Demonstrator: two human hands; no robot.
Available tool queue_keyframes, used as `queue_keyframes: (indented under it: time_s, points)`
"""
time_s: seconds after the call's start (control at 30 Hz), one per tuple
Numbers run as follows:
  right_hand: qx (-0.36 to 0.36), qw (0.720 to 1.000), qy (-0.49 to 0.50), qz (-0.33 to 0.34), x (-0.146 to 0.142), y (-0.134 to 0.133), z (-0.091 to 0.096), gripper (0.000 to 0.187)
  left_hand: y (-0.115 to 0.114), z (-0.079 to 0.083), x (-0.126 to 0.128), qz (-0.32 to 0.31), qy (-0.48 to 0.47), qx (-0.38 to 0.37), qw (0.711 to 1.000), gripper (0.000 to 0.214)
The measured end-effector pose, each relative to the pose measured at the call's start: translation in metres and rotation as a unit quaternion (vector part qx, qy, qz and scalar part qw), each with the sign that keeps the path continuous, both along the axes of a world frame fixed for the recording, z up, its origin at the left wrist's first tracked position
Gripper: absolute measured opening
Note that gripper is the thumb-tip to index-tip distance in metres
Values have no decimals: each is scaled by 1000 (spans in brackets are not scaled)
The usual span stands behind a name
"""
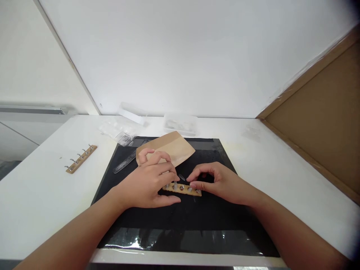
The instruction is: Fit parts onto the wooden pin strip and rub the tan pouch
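A short wooden strip [184, 189] with a row of small round metal mounts lies on the black mat [194, 217]. Clear nail tips [175, 185] stand on some of its mounts. My left hand [152, 183] is over the strip's left end, thumb stretched out below and apart from the bent fingers, which partly cover that end. At the right end, my right hand [216, 182] has its thumb and forefinger close together in a pinch; whatever is between them is too small to make out. Just behind the strip lies a loose clear nail tip [182, 177].
Behind my left hand lies a brown paper sheet or envelope [180, 148], partly over a dark nail file [126, 162]. A second wooden strip [81, 159] with upright metal posts lies left. Clear packets [118, 127] and a clear plastic box [181, 124] stand by the back wall.
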State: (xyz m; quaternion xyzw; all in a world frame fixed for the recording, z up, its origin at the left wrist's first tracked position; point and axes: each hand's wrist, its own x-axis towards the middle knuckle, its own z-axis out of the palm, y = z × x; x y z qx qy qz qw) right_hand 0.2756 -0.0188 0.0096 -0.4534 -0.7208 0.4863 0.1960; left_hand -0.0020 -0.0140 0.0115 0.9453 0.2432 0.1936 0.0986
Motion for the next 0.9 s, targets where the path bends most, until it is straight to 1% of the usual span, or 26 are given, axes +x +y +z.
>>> queue_keyframes:
  time_s: [0.13, 0.27, 0.33, 0.4, 0.5, 0.57, 0.77, 0.9]
  points:
    - [12, 1000, 5, -1, 1, 1, 1, 30, 0, -1, 0, 1, 0, 5, 1000, 43]
    - [25, 999, -18, -27, 2, 2, 2, 31, -1, -1, 1, 6, 3, 16, 1000, 50]
    - [55, 997, -38, -47, 4, 3, 0, 28, -2, -1, 2, 13, -3, 20, 1000, 56]
    - [98, 993, -46, -51, 5, 6, -4, 26, -2, -1, 3, 24, -15, 22, 999, 63]
    - [161, 986, -45, -19, 6, 10, -12, 25, -2, 2, 3, 58, -39, 30, 997, 70]
    - [187, 981, -56, 4, 6, 14, -17, 26, -3, 4, 3, 80, -52, 38, 995, 69]
    - [215, 972, -66, 61, 1, 26, -26, 27, -2, 6, 0, 120, -74, 58, 988, 59]
    - [235, 967, -65, 75, -4, 29, -30, 24, -2, 6, 0, 127, -76, 64, 987, 58]
